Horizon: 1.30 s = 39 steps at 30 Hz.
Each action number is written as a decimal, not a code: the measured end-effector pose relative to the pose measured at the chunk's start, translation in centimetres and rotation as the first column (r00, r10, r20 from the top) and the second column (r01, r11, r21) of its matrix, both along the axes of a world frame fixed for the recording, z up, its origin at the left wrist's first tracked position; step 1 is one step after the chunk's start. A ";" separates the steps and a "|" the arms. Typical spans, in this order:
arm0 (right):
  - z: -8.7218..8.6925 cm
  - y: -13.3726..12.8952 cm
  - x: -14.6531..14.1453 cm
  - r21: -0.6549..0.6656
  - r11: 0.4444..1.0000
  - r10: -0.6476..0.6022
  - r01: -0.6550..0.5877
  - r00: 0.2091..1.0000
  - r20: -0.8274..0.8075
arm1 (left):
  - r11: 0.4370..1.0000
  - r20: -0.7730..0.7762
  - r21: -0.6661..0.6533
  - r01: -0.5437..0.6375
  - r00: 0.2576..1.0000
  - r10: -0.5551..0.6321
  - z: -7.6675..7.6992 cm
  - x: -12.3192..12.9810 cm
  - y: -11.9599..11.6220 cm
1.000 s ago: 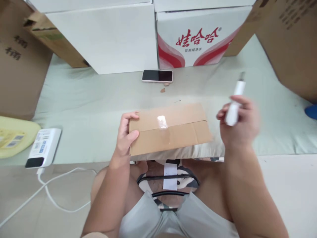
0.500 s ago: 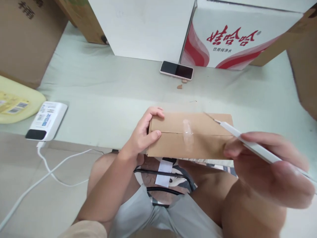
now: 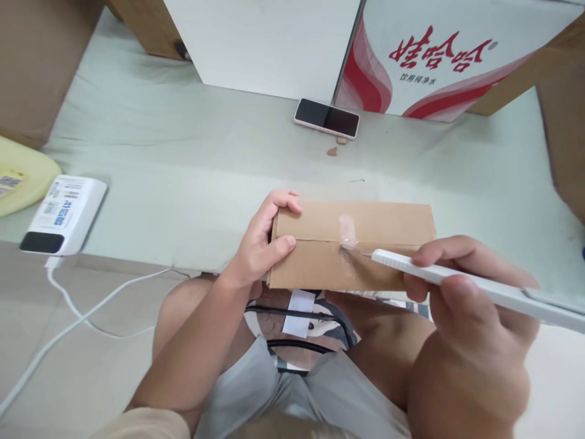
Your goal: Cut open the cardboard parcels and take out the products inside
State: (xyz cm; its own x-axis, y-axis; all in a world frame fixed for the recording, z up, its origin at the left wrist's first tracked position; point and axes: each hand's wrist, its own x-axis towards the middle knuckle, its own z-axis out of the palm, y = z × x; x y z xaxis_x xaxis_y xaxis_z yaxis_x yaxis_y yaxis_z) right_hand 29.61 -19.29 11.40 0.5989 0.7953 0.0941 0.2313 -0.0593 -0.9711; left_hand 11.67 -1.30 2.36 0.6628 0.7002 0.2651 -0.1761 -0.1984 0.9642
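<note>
Nearest you, above your lap [image 3: 292, 372], your right hand [image 3: 479, 311] has its fingers closed around the handle of a white utility knife [image 3: 503, 295], its thin blade aimed leftward. Your left hand [image 3: 258, 247] grips the left end of a cardboard box [image 3: 311, 265], thumb on top and fingers curled round the far corner. The box lies at the near edge of the cloth-covered worktop [image 3: 173, 158], though you can't tell from here whether its whole base is supported. The blade tip meets the middle seam at the clear tape [image 3: 347, 228]. As for progress, the cutting looks barely begun: the box is gripped and the blade is in place, but both flaps lie flat and the tape is still on; whether any of it is slit is too fine to tell. What seems left is parting the tape and lifting the flaps. Farther off, to the left, sits a white device with a dark display [image 3: 70, 210]; beyond the box lie brown scraps [image 3: 332, 151], then a phone [image 3: 326, 117] before a red-lettered white carton [image 3: 439, 76].
</note>
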 end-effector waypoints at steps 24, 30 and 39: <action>0.6 1.5 0.9 0.002 0.998 0.056 -0.056 0.993 -0.103 | 0.992 0.060 -0.126 -0.001 0.998 0.009 0.2 0.2 -0.5; 0.6 1.6 0.9 -0.003 0.998 0.058 -0.059 0.993 -0.106 | 0.990 0.066 -0.138 0.003 0.998 0.006 0.1 0.2 -0.6; 0.8 2.1 1.1 -0.119 0.987 0.109 -0.108 0.994 0.000 | 0.982 0.084 -0.189 -0.005 0.996 0.021 0.0 0.3 -0.8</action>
State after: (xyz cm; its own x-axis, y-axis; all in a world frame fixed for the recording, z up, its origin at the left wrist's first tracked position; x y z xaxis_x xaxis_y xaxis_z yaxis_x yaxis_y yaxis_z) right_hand 30.67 -17.17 12.21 0.5079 0.8614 -0.0007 0.2494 -0.1478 -0.9571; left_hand 11.94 -2.12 2.40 0.6339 0.7516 0.1823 -0.2576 -0.0171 0.9661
